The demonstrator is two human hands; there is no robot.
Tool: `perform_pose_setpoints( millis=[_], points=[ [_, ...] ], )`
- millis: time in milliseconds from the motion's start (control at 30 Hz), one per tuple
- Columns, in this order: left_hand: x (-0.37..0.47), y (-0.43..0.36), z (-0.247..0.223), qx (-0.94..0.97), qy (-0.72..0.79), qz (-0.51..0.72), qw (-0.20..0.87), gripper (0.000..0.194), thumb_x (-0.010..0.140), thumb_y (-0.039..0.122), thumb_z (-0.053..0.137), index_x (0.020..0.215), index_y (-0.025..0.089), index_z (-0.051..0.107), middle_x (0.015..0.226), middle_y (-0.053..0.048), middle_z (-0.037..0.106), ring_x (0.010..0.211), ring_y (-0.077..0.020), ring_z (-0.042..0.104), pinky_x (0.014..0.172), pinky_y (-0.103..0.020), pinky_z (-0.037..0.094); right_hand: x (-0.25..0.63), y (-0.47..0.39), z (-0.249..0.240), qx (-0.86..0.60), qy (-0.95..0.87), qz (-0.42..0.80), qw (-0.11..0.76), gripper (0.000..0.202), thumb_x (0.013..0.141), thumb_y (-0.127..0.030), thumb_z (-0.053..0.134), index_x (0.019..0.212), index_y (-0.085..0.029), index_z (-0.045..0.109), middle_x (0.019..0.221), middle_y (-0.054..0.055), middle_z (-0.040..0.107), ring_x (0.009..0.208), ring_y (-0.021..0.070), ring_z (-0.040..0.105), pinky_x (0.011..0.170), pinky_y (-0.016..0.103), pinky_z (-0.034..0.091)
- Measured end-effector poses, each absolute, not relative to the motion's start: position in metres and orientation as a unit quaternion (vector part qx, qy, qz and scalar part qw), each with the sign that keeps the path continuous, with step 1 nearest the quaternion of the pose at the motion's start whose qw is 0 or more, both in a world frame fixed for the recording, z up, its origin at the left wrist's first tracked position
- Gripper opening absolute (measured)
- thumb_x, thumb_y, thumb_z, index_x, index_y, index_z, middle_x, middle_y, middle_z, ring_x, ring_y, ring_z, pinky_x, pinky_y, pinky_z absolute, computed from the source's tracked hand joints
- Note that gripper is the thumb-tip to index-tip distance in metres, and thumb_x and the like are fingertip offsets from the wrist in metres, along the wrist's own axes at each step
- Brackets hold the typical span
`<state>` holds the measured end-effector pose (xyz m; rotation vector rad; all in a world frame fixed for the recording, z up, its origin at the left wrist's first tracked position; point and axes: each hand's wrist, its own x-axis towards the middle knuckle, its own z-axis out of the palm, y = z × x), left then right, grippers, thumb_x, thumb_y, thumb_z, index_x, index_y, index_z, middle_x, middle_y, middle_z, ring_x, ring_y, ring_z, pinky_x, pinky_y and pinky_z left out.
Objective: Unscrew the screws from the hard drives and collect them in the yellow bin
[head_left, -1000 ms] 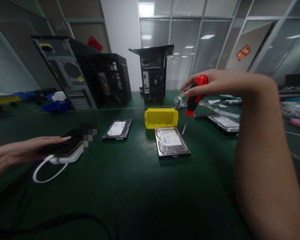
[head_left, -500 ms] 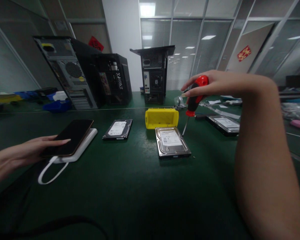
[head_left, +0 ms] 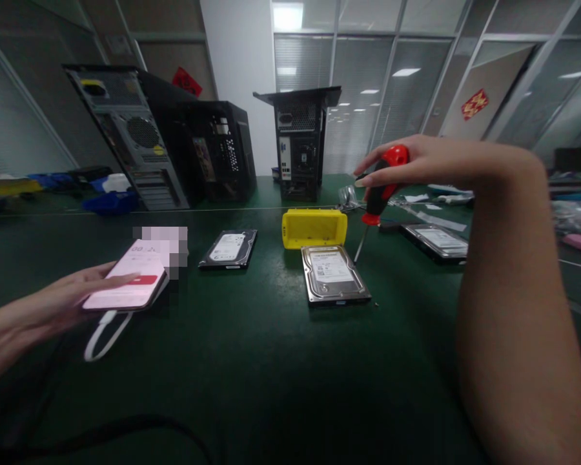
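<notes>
My left hand (head_left: 90,284) is closed on a smartphone (head_left: 121,294) with a lit pinkish screen, its thumb lying across the glass near a red bar. A white cable (head_left: 97,337) loops from the phone's lower end; what lies under the phone is mostly covered and blurred out. With its fingers wrapped round the handle, my right hand (head_left: 392,169) holds a red and black screwdriver (head_left: 376,201) tip down. The shaft meets the right edge of a hard drive (head_left: 333,274), which lies label up on the green table.
A yellow bin (head_left: 314,229) stands right behind the hard drive. Other drives lie to the left (head_left: 229,249) and right (head_left: 436,241). Computer cases (head_left: 167,142) and another case (head_left: 300,148) stand at the back. A black cable (head_left: 126,427) crosses the near left.
The phone's screen has gone from dark to lit, and the phone has tilted and shifted slightly over the white block beneath. My right hand and screwdriver stay nearly the same.
</notes>
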<state>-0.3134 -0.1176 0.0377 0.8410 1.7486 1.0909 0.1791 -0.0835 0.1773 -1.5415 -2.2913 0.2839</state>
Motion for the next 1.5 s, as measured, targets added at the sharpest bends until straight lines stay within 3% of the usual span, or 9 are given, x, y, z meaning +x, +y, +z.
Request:
perform_pose_setpoints(
  millis=[133, 367, 500, 667, 1000, 1133, 1267, 1400, 1500],
  points=[
    [-0.335, -0.114, 0.031, 0.341, 0.709, 0.413, 0.459, 0.09, 0.058, 0.009, 0.077, 0.139, 0.021, 0.039, 0.084, -0.008, 0.072, 0.057, -0.0205, 0.068, 0.046, -0.028, 0.059, 0.177, -0.086, 0.177, -0.548, -0.808, 0.106, 0.185, 0.055, 0.072, -0.058, 0.063, 0.117, -0.027, 0.065, 0.109, 0.004, 0.067, 0.099, 0.0283, 0.063, 0.085, 0.045, 0.053],
    [-0.353, -0.107, 0.025, 0.338, 0.712, 0.384, 0.481, 0.083, 0.054, 0.018, 0.083, 0.13, 0.018, 0.048, 0.085, -0.01, 0.072, 0.059, -0.0232, 0.069, 0.048, -0.031, 0.06, 0.174, -0.092, 0.178, -0.552, -0.806, 0.11, 0.183, 0.054, 0.076, -0.053, 0.061, 0.12, -0.022, 0.063, 0.109, 0.009, 0.067, 0.098, 0.0285, 0.062, 0.087, 0.044, 0.051],
    [-0.358, -0.105, 0.023, 0.342, 0.711, 0.385, 0.479, 0.071, 0.058, 0.017, 0.08, 0.124, 0.017, 0.054, 0.082, -0.008, 0.071, 0.062, -0.0246, 0.07, 0.05, -0.031, 0.061, 0.175, -0.091, 0.178, -0.548, -0.81, 0.102, 0.181, 0.053, 0.075, -0.056, 0.061, 0.117, -0.024, 0.064, 0.104, 0.008, 0.068, 0.093, 0.0272, 0.064, 0.082, 0.042, 0.053],
    [-0.367, -0.1, 0.023, 0.365, 0.726, 0.391, 0.433, 0.057, 0.068, 0.009, 0.069, 0.122, 0.017, 0.054, 0.067, -0.003, 0.069, 0.049, -0.0181, 0.066, 0.04, -0.023, 0.055, 0.174, -0.091, 0.177, -0.551, -0.81, 0.094, 0.176, 0.058, 0.074, -0.059, 0.061, 0.118, -0.022, 0.064, 0.102, 0.007, 0.068, 0.091, 0.0268, 0.064, 0.08, 0.041, 0.052],
    [-0.346, -0.099, 0.032, 0.333, 0.773, 0.355, 0.406, 0.024, 0.079, 0.025, 0.058, 0.094, 0.007, 0.062, 0.048, -0.005, 0.061, 0.036, -0.0179, 0.057, 0.033, -0.024, 0.05, 0.174, -0.09, 0.177, -0.55, -0.81, 0.099, 0.175, 0.057, 0.074, -0.058, 0.061, 0.119, -0.024, 0.063, 0.107, 0.007, 0.068, 0.097, 0.0284, 0.063, 0.085, 0.043, 0.051],
    [-0.345, -0.099, 0.031, 0.321, 0.779, 0.36, 0.401, 0.032, 0.078, 0.024, 0.058, 0.104, 0.007, 0.059, 0.055, -0.007, 0.065, 0.041, -0.0202, 0.061, 0.035, -0.026, 0.052, 0.175, -0.087, 0.178, -0.555, -0.808, 0.098, 0.173, 0.057, 0.073, -0.06, 0.062, 0.118, -0.025, 0.064, 0.104, 0.005, 0.068, 0.096, 0.0275, 0.064, 0.084, 0.043, 0.051],
    [-0.361, -0.101, 0.025, 0.368, 0.736, 0.39, 0.413, 0.066, 0.067, 0.018, 0.07, 0.13, 0.018, 0.048, 0.068, -0.006, 0.07, 0.048, -0.0211, 0.065, 0.038, -0.028, 0.055, 0.173, -0.091, 0.178, -0.551, -0.808, 0.104, 0.18, 0.061, 0.073, -0.061, 0.062, 0.119, -0.022, 0.064, 0.102, 0.006, 0.069, 0.093, 0.0274, 0.064, 0.082, 0.042, 0.052],
    [-0.38, -0.102, 0.023, 0.378, 0.685, 0.396, 0.48, 0.096, 0.045, 0.012, 0.085, 0.132, 0.024, 0.048, 0.109, -0.009, 0.069, 0.085, -0.0272, 0.07, 0.061, -0.03, 0.063, 0.175, -0.09, 0.177, -0.548, -0.81, 0.107, 0.18, 0.06, 0.073, -0.061, 0.062, 0.119, -0.024, 0.064, 0.105, 0.006, 0.068, 0.094, 0.028, 0.064, 0.081, 0.042, 0.053],
    [-0.387, -0.102, 0.025, 0.367, 0.66, 0.411, 0.511, 0.092, 0.041, 0.012, 0.086, 0.126, 0.023, 0.053, 0.123, -0.01, 0.062, 0.096, -0.0277, 0.067, 0.068, -0.03, 0.063, 0.177, -0.088, 0.178, -0.549, -0.81, 0.1, 0.179, 0.056, 0.072, -0.06, 0.062, 0.117, -0.027, 0.064, 0.104, 0.004, 0.068, 0.094, 0.0281, 0.064, 0.08, 0.042, 0.053]
  ],
)
